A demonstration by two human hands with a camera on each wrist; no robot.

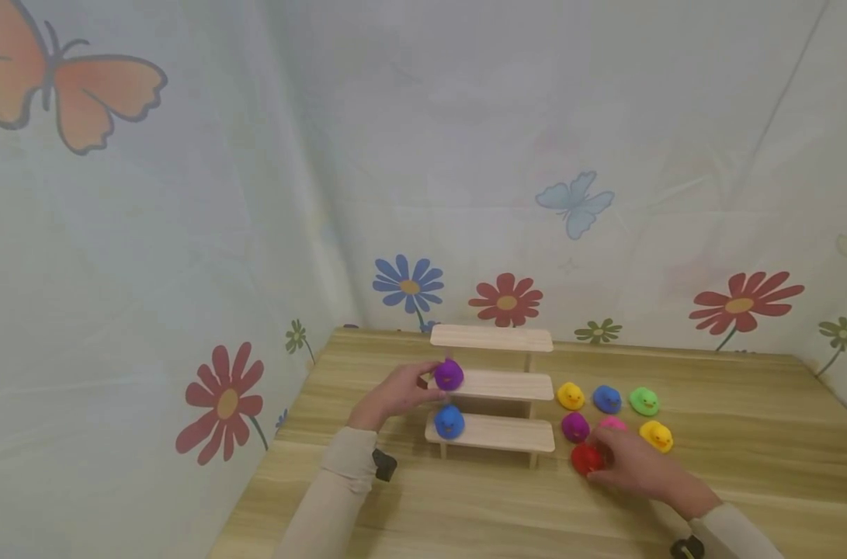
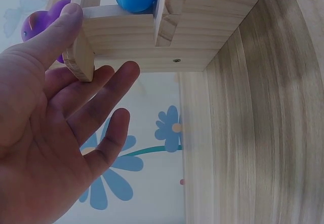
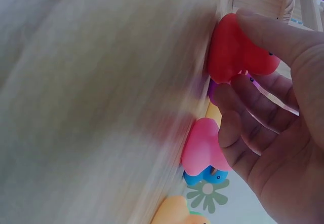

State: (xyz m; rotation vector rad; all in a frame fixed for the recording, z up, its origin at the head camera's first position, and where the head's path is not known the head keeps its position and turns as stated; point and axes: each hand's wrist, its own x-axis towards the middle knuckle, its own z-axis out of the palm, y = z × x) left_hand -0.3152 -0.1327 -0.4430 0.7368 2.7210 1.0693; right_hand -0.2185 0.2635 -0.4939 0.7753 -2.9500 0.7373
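Note:
A purple rubber duck (image 1: pixel 449 375) sits at the left end of the middle shelf on a small wooden three-tier rack (image 1: pixel 507 386). Around it reaches my left hand (image 1: pixel 397 392), thumb at the front and fingers behind; the left wrist view shows the thumb (image 2: pixel 58 34) against the purple duck and the shelf end. Directly below, a blue duck (image 1: pixel 449 422) stands on the bottom shelf. On the table right of the rack, my right hand (image 1: pixel 636 463) pinches a red duck (image 3: pixel 233 51) between thumb and fingers, partly covering a pink duck (image 3: pixel 202 145).
Behind the red duck stand several others in rows: purple (image 1: pixel 575 427), yellow (image 1: pixel 571 397), blue (image 1: pixel 608 399), green (image 1: pixel 644 401) and another yellow (image 1: pixel 657 436). A flowered cloth (image 1: pixel 465 194) hangs behind the wooden table (image 1: pixel 479 512).

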